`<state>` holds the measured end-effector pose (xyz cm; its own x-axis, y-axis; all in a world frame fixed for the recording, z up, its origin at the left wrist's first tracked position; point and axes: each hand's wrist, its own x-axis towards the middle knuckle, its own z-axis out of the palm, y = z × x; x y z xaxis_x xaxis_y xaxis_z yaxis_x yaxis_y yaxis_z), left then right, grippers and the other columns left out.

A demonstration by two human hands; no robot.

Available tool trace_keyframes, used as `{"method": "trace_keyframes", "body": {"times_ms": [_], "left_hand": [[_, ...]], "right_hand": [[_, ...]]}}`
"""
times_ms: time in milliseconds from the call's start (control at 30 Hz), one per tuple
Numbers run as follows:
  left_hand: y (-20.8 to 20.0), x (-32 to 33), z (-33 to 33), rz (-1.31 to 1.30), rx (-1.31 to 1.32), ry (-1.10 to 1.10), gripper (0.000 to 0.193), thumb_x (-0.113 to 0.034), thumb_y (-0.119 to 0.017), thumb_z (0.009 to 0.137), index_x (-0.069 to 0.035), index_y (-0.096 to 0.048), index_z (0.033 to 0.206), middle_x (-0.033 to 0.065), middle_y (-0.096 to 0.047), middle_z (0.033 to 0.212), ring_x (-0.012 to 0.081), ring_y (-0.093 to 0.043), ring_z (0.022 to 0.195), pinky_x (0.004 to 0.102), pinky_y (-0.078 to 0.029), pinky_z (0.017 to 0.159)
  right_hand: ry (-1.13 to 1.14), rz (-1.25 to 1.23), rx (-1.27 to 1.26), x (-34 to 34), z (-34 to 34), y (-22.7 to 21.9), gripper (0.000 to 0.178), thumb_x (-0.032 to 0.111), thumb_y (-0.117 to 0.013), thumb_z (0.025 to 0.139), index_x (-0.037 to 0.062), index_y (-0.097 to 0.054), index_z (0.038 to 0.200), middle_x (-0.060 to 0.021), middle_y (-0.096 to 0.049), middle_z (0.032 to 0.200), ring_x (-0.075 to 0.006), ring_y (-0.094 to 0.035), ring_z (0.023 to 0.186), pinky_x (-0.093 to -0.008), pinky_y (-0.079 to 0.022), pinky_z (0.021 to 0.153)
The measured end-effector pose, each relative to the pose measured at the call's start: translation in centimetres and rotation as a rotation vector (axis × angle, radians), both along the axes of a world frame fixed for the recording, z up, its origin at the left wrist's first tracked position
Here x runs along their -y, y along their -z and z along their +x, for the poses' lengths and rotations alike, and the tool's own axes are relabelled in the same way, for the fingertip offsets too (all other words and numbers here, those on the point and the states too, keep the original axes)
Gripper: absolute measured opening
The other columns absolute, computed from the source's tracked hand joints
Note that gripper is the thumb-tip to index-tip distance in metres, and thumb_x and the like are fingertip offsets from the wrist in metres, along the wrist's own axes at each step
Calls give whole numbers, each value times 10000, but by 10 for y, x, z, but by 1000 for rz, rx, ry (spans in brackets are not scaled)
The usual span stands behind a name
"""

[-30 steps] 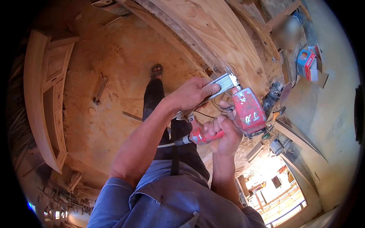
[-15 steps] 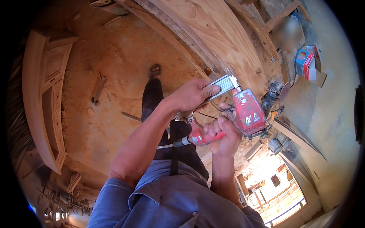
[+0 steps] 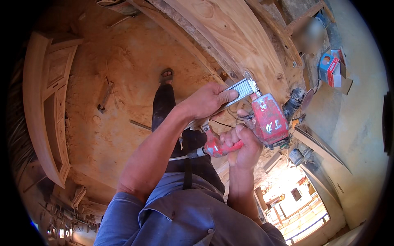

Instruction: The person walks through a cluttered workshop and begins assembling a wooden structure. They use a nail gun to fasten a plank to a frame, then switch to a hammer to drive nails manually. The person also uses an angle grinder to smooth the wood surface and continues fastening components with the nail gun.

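Observation:
A worn red air nail gun [image 3: 269, 119] with white marks lies tilted across my lap side, its nose turned up toward a plank. My right hand [image 3: 243, 143] is wrapped round its red handle. With thumb and fingers, my left hand [image 3: 210, 99] grips a silver strip of nails [image 3: 241, 89], which lies along the gun's magazine close to the metal nose. The fingers beneath the strip are hidden. A pale air hose [image 3: 178, 158] joins the handle's end.
A broad wooden plank [image 3: 234, 33] lies just beyond the gun's nose. An angle grinder [image 3: 294, 100] and an opened blue-and-red box [image 3: 329, 69] are at the right. A wooden cabinet [image 3: 53, 106] stands at the left; a hammer [image 3: 105, 97] lies on the dusty floor [image 3: 127, 74].

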<state>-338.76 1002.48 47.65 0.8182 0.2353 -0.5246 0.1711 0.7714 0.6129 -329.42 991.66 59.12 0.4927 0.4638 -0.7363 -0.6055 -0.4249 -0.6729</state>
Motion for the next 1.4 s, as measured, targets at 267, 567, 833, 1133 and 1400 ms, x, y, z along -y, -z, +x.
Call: {"method": "trace_keyframes", "body": {"times_ms": [267,567,833,1133,1400], "left_hand": [[0,-1,1,13,13,23,500,-528,-555,1015,-85,-568,783,-5,-551,578,86,-517,493,262,-408,473],[-8,-2,2,-21,4,7,489,-525,-556,1015,-81,-582,812,-4,-559,594,89,-519,504,263,-414,488],[-8,-2,1,-30,-29,-26,501,-549,-566,1001,-80,-600,827,-9,-561,596,87,-522,503,256,-413,483],[-3,4,1,-65,-25,-33,526,-587,-577,977,-86,-601,818,0,-576,592,90,-547,492,256,-433,469],[-5,8,5,-59,-20,-55,543,-597,-579,971,-80,-596,808,9,-586,594,90,-557,499,252,-440,471]], "right_hand": [[112,7,-47,-3,-5,-6,365,-34,-493,869,-61,-491,1233,-46,-437,626,-172,-428,513,-376,-460,595],[36,2,-20,1,-1,-5,373,38,-485,907,1,-539,1274,-2,-380,594,-142,-412,509,-381,-451,615],[44,-2,-45,0,-1,-1,378,38,-485,907,2,-544,1279,4,-362,583,-134,-390,502,-365,-431,609],[17,-55,-18,-9,1,-11,372,12,-498,882,-9,-562,1248,-13,-393,585,-150,-406,487,-367,-441,581],[7,-95,30,-10,3,-16,323,-1,-496,874,-23,-564,1189,-45,-443,608,-174,-444,505,-387,-472,583]]}}
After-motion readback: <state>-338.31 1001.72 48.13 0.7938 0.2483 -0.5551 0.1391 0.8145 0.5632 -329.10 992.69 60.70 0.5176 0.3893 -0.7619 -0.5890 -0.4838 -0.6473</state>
